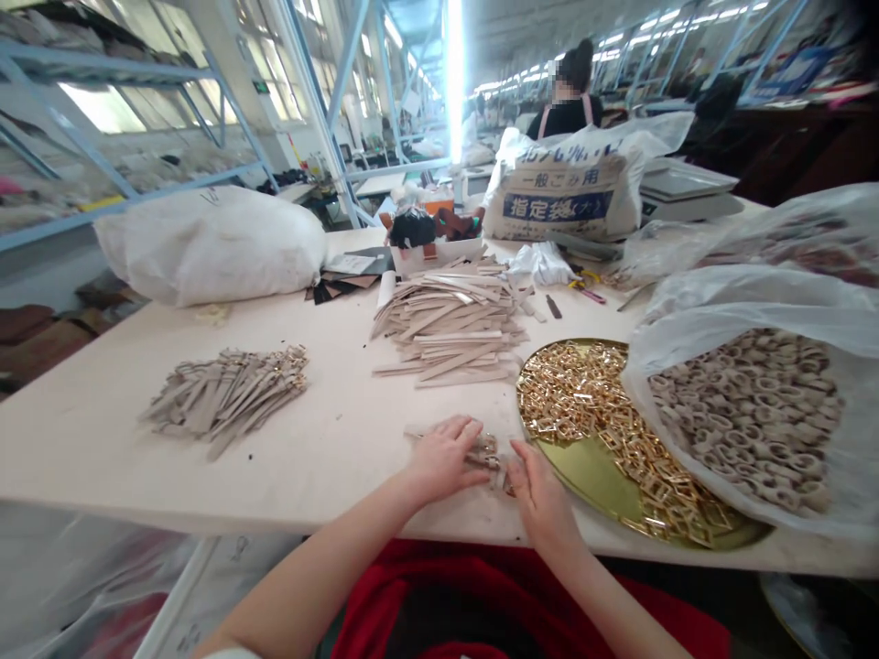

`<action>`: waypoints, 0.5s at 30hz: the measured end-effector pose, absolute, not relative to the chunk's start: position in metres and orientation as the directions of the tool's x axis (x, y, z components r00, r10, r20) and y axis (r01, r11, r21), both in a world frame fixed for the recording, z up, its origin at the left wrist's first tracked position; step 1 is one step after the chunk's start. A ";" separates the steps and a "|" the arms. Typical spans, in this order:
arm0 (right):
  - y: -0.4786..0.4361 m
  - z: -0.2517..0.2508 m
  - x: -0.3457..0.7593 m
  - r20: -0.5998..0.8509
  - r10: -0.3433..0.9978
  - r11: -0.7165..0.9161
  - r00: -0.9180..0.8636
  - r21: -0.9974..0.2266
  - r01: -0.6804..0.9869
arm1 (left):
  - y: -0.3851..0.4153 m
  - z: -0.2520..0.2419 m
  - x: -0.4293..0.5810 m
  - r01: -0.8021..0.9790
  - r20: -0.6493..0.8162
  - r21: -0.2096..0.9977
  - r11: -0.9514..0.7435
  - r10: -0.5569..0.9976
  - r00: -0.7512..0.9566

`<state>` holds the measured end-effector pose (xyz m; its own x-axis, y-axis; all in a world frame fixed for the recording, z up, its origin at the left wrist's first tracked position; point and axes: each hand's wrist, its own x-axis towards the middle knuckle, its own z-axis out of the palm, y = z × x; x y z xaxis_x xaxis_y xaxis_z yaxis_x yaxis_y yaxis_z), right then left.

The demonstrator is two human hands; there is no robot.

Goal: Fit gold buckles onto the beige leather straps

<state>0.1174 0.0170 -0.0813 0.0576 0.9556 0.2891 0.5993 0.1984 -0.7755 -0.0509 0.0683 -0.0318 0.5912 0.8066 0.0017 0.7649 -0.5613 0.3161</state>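
Several straps lie crosswise beneath the left hand, buckles toward the right hand; each grip's closure is unclear.

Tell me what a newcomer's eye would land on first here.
Probably the round golden tray, strewn with shiny gold-coloured metal pieces, beside the right hand. Next would come the translucent bag full of beige loops, overlapping the tray's right side. Then perhaps the heap of beige strips on the table, beyond the left hand.
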 end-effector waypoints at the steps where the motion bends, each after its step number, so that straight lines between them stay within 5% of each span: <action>1: 0.017 -0.085 0.111 0.299 0.951 0.203 0.075 -0.793 0.575 | 0.068 -0.035 -0.054 0.760 0.009 0.288 -0.582 0.796 0.606; 10: 0.044 -0.081 0.065 0.238 0.971 0.217 0.023 -0.919 0.329 | 0.058 -0.048 -0.083 0.842 0.046 0.228 -0.489 0.869 0.492; 15: 0.038 -0.069 0.081 0.340 0.938 0.292 0.075 -0.885 0.363 | 0.114 -0.026 -0.068 0.899 0.036 0.152 -0.410 0.912 0.409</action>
<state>0.0808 0.0376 -0.0686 0.0752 0.9375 0.3398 0.3634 0.2915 -0.8848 -0.0681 0.1145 -0.0262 0.4093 0.9117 0.0361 0.8993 -0.4098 0.1524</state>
